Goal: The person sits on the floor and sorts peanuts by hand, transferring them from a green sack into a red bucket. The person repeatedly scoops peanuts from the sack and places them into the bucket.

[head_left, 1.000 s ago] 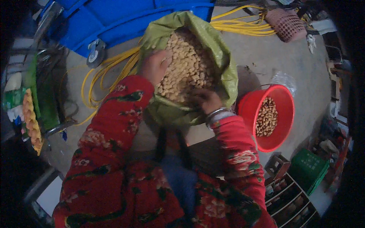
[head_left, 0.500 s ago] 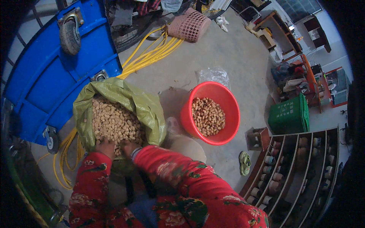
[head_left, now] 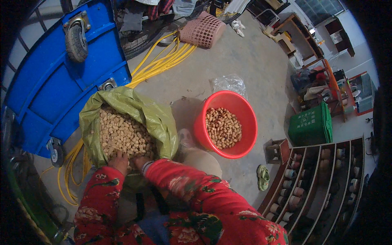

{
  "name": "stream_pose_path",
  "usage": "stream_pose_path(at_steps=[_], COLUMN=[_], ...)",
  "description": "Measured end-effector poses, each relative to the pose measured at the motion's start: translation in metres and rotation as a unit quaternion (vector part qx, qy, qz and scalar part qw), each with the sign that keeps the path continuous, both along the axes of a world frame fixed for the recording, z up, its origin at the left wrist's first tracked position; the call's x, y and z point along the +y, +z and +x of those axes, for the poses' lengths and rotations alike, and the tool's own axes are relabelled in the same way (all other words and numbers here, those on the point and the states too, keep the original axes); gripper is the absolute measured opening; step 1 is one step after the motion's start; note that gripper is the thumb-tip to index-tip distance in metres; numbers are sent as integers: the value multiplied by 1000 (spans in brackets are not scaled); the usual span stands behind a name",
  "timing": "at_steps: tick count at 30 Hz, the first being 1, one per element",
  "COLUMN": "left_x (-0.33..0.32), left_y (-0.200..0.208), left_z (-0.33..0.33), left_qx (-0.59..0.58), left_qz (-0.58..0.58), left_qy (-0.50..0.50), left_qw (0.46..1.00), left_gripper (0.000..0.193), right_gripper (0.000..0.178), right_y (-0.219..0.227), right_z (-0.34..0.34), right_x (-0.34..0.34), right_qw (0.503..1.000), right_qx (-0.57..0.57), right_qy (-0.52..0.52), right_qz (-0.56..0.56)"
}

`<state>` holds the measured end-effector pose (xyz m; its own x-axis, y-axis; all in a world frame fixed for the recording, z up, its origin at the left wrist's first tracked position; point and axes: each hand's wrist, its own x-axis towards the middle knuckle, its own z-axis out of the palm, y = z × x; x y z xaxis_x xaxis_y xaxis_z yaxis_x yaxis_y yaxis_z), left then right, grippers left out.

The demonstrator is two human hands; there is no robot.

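Observation:
An olive-green woven sack [head_left: 157,118] stands before me with its mouth folded wide. Pale tan, nut-like pieces [head_left: 124,132], which look like peanuts in their shells, fill it. My left hand [head_left: 119,162] lies at the sack's near edge, its fingers stretched out onto the pieces. Close beside it, my right hand [head_left: 143,161] reaches into the same near part. Its fingers are shadowed and partly sunk among the pieces, so their grip is hidden. To the right sits a red plastic bucket [head_left: 249,141] holding browner nuts [head_left: 223,127] of similar shape.
A blue wheeled panel [head_left: 49,92] leans at the left. Behind the sack runs a yellow hose [head_left: 163,61] near a pink perforated basket [head_left: 203,29]. Clear plastic [head_left: 230,83] lies behind the bucket. Rightward are green slippers [head_left: 263,177], a green bin [head_left: 310,124] and a shoe rack [head_left: 316,183].
My left hand has drawn slightly toward me and to the right, with more of its fingers showing. The right hand stays beside it at the near edge. The view has shifted slightly.

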<state>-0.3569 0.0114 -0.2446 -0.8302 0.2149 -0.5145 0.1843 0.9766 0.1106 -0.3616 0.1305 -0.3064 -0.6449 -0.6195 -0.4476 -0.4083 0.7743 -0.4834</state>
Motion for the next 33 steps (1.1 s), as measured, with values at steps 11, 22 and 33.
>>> stream_pose_path(at_steps=[11, 22, 33], left_x=[7, 18, 45], left_y=[0, -35, 2], left_z=[1, 10, -3], left_qx=[19, 138, -54], left_qz=[-36, 89, 109], left_qy=[25, -24, 102], left_qw=[999, 986, 987], left_gripper=[46, 46, 58], right_gripper=[24, 10, 12], right_y=[19, 85, 91], right_z=[-18, -40, -41], right_x=[10, 19, 29], right_qw=[984, 622, 549], right_qx=[-47, -428, -463], right_qy=[-158, -511, -549], right_qz=[-73, -411, -428])
